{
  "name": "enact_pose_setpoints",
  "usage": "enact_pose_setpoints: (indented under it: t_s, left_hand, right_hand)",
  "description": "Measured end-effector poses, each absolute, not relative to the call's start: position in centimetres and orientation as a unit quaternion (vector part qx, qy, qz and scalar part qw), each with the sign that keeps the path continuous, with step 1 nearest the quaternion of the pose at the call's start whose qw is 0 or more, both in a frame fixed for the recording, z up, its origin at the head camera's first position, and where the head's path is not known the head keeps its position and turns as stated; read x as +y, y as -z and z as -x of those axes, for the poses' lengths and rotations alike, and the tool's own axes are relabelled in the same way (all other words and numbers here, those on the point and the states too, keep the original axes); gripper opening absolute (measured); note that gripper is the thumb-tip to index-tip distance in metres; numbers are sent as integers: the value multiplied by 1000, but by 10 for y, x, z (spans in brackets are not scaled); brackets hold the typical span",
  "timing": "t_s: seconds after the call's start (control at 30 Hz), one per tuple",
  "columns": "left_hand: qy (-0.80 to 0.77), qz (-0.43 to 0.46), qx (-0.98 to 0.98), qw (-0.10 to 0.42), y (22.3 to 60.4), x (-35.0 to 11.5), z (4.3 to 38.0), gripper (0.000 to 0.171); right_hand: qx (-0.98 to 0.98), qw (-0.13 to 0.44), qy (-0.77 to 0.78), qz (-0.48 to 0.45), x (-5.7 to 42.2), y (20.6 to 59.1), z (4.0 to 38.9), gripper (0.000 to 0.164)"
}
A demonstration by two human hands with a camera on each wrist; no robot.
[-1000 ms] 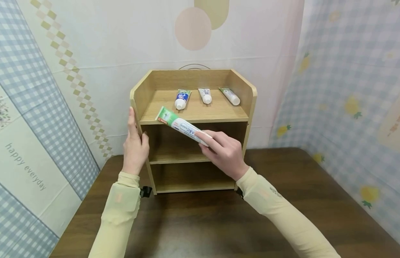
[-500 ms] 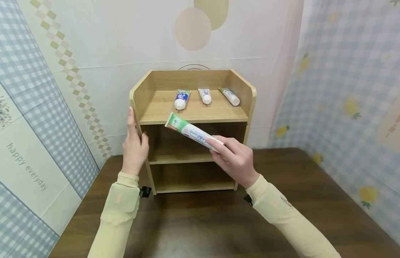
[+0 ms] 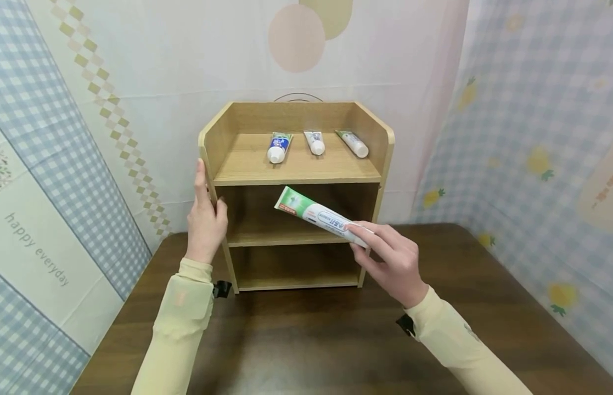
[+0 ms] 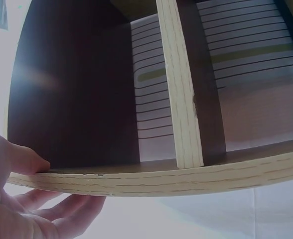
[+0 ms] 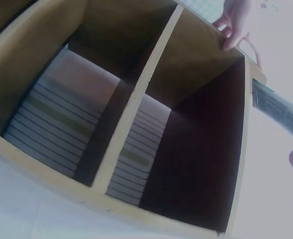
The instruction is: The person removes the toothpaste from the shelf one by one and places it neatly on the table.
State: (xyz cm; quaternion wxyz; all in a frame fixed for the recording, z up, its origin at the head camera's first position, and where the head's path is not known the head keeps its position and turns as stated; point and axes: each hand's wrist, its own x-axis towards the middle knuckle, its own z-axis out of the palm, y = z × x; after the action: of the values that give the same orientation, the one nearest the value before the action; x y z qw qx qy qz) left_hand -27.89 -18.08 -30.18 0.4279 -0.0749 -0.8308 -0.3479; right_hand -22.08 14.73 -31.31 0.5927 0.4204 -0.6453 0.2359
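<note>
My right hand (image 3: 392, 262) pinches the white end of a white and green toothpaste tube (image 3: 313, 215), held in the air before the middle tier of a small wooden shelf (image 3: 296, 178). The tube's flat green end points up and to the left. With thumb inside and fingers outside, my left hand (image 3: 207, 225) grips the shelf's left side panel, and the left wrist view shows this panel edge (image 4: 136, 184) close up. Three tubes lie on the top tier: a blue and green one (image 3: 279, 147), a small white one (image 3: 314, 142) and a green and white one (image 3: 353, 144).
The shelf stands at the back of a dark brown table (image 3: 306, 340). Its top tier has raised sides and a back board. A patterned cloth (image 3: 410, 66) hangs behind it, with checked cloth on both sides.
My right hand has moved right and down with the toothpaste tube, away from the top tier's front edge. My left hand has stayed on the side panel.
</note>
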Motion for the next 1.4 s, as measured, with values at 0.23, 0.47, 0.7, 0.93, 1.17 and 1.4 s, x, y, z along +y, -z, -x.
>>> enact_pose_setpoints:
  t_s: [0.23,0.47,0.7,0.93,1.17,1.4]
  left_hand:
    - [352,68,-833,422,304,-182,277,81]
    - [349,74,-832,424,300,-180,281,82]
    - [350,71,-833,422,301,-181,281,82]
    - [352,69,-832,424,301,-181,281,82]
    - [346,73,-833,425,300,-180,281,82]
    - [346,67,-834,424,300,-180,283,82]
  right_hand:
    - [-653,586,-261,-401,167,329,210,28]
    - [-665,585,-239,-399,188,345,198,29]
    - [-690,561,-265,-373,212,369,187,31]
    - [-713,549,-270,-342,235,384,173,35]
    - [-721,559,-261,-315,249,389,163,38]
    - [-731,568,-254,-281,263,394,162,40]
